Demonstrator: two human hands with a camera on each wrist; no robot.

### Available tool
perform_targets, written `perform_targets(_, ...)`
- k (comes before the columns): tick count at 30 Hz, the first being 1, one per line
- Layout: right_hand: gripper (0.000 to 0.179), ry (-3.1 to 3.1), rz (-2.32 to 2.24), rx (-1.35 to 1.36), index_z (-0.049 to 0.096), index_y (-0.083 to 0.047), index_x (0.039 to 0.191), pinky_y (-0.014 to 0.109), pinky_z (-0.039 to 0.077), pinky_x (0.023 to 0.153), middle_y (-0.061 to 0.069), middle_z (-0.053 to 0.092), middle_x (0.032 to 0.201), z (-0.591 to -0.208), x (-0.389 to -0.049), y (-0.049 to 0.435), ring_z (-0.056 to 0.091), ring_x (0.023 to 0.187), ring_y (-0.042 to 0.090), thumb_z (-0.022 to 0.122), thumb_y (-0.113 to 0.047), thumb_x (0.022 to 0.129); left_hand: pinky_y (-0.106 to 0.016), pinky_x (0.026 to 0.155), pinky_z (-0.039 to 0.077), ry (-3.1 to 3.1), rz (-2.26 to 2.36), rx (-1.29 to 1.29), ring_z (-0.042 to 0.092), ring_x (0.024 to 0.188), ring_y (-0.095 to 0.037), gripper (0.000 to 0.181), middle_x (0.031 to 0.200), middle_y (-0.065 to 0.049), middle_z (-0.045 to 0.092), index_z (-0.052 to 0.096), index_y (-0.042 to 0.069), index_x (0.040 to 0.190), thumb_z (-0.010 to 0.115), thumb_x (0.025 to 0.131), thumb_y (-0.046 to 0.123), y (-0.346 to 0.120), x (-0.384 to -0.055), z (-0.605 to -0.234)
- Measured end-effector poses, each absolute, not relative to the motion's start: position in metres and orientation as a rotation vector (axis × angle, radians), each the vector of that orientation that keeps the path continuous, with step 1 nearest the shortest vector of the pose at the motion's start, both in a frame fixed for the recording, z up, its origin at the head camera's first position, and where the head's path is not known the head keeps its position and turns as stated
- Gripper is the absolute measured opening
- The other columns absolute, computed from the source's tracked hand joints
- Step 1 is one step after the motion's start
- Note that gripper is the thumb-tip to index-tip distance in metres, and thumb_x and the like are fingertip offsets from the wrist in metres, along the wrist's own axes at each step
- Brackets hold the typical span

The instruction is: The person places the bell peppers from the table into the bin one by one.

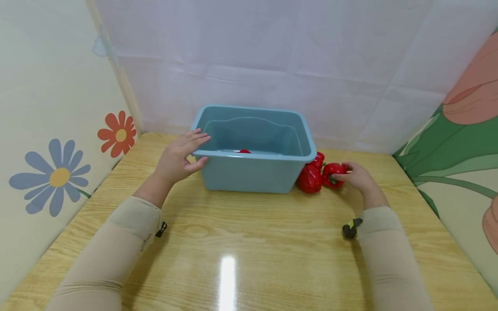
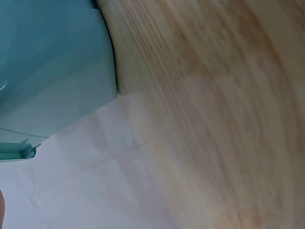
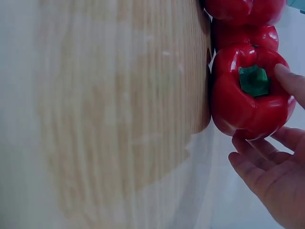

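A light blue plastic bin [image 1: 249,175] stands on the table toward the back wall. My left hand [image 1: 180,155] is at its left end, fingers straight over the rim and thumb by the front wall. Only a fingertip of that hand shows in the left wrist view, beside the bin [image 2: 57,62]. To the right of the bin, my right hand [image 1: 358,176] holds a red bell pepper [image 3: 252,105] with a green stem, thumb on its top and fingers along its side. Another red bell pepper [image 1: 310,179] lies against the bin, with one more [image 1: 318,160] behind it.
Inside the bin, a bit of something red [image 1: 244,151] shows above the front rim. The wooden table [image 1: 264,233] reaches back to a white sheet [image 1: 249,65]. Flower-printed panels [image 1: 46,108] flank it on both sides.
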State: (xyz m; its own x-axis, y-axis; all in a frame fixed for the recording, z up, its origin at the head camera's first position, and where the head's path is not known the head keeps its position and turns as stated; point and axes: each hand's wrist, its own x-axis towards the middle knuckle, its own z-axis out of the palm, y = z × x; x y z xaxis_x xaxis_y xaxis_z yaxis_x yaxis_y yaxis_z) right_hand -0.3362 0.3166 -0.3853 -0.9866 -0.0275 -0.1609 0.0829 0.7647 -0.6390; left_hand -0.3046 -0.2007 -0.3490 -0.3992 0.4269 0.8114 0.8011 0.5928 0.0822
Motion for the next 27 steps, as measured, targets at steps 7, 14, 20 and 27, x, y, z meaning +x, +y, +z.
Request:
perform_targets(7,0.087,2.777,-1.056,0.060,0.024,0.002,0.142,0.056,0.026,0.102,0.027,0.030,0.140,-0.3851,-0.3353,0.3150,0.030,0.126,0.043,0.064,-0.046,0.080,-0.040,0.103,0.035,-2.038,-0.589,-0.977,0.047,0.122,-0.028,0.051,0.120,-0.012,0.060,0.059,0.010,0.123,0.066,0.075,0.026,-0.2010,-0.3055,-0.3489)
perform_targets(14,0.091,2.771,-1.063,0.098,0.023,0.001,0.142,0.058,0.025,0.102,0.028,0.027,0.142,-0.3844,-0.3332,0.3127,0.027,0.128,0.044,0.065,-0.048,0.079,-0.038,0.105,0.033,-2.045,-0.559,-0.972,0.045,0.124,-0.025,0.053,0.122,-0.011,0.059,0.058,0.008,0.123,0.054,0.084,0.042,-0.2018,-0.3072,-0.3517)
perform_targets(20,0.094,2.773,-1.056,0.143,0.022,0.000,0.143,0.058,0.025,0.102,0.027,0.025,0.143,-0.3846,-0.3325,0.3116,0.025,0.129,0.044,0.065,-0.051,0.077,-0.039,0.104,0.033,-2.031,-0.573,-0.978,0.045,0.124,-0.025,0.052,0.121,-0.011,0.059,0.059,0.008,0.123,0.055,0.084,0.042,-0.2019,-0.3078,-0.3519)
perform_targets(27,0.095,2.779,-1.066,0.153,0.023,-0.001,0.143,0.057,0.026,0.102,0.026,0.026,0.143,-0.3872,-0.3331,0.3124,0.026,0.129,0.044,0.066,-0.052,0.076,-0.040,0.104,0.034,-2.033,-0.583,-0.984,0.046,0.123,-0.026,0.050,0.121,-0.011,0.059,0.058,0.008,0.123,0.059,0.082,0.036,-0.2019,-0.3069,-0.3514)
